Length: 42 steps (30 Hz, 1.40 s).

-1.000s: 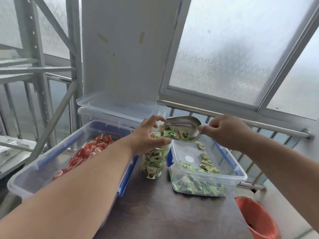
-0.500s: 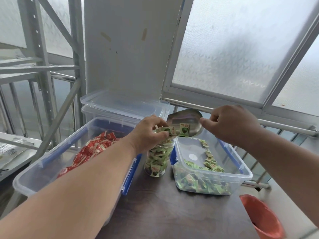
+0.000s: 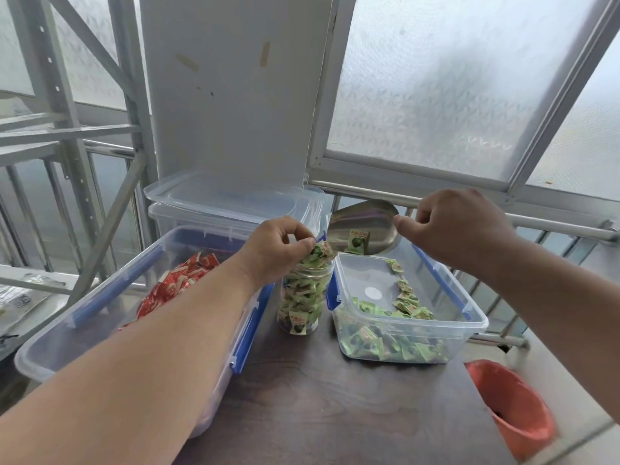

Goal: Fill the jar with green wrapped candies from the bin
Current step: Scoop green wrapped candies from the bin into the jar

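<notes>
A clear jar (image 3: pixel 301 302) stands on the dark table, heaped to its mouth with green wrapped candies. My left hand (image 3: pixel 280 248) sits over the jar's mouth, its fingers curled and pinching the top candies. My right hand (image 3: pixel 459 226) grips the handle of a metal scoop (image 3: pixel 365 226), tilted steeply toward the jar. One green candy (image 3: pixel 359 241) clings inside the scoop. To the right of the jar, the clear bin (image 3: pixel 469 317) with blue clips holds more green candies along its near and right sides.
A large clear bin (image 3: pixel 100 303) of red wrapped candies stands left of the jar, under my left forearm. Stacked clear lids and a bin (image 3: pixel 235 203) stand behind it. An orange bucket (image 3: pixel 513 407) sits below the table's right edge. A metal railing (image 3: pixel 553 226) runs behind.
The scoop has tipped up steeper and emptied to a single candy. My left hand has closed down onto the candies at the jar's mouth.
</notes>
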Each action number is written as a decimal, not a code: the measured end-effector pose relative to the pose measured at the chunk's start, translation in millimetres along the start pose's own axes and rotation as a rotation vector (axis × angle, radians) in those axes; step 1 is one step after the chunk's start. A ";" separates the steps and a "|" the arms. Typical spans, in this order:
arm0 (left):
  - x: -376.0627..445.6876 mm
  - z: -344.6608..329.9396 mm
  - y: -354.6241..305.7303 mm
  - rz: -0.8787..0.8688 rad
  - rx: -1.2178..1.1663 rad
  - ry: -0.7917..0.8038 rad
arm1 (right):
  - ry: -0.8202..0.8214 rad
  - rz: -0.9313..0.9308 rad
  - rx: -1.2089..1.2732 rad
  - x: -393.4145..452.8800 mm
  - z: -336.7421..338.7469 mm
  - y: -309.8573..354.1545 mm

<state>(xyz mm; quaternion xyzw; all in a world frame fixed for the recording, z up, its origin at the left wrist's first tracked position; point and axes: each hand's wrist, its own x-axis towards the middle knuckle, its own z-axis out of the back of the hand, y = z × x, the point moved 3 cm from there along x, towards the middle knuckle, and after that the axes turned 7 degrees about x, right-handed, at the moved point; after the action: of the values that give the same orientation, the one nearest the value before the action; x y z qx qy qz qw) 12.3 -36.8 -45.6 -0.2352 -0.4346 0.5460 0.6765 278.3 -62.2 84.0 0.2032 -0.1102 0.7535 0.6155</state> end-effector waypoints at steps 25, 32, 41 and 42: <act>-4.5 0.6 -3.3 0.064 -0.074 0.049 | -0.020 -0.080 0.203 7.2 -9.8 -0.7; 1.0 0.1 -3.7 0.124 0.002 0.162 | -0.020 -0.074 0.231 5.2 -16.2 2.1; -5.3 0.3 1.1 0.100 -0.028 0.066 | -0.008 -0.059 0.245 2.2 -23.8 11.3; -4.7 0.5 1.2 0.095 -0.022 0.043 | -0.006 -0.063 0.250 2.5 -24.0 12.0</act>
<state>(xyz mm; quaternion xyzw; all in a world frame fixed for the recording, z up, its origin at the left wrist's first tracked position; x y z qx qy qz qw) 11.1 -41.0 -47.8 -0.2746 -0.4145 0.5675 0.6563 262.1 -52.6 64.7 0.2840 -0.0108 0.7410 0.6084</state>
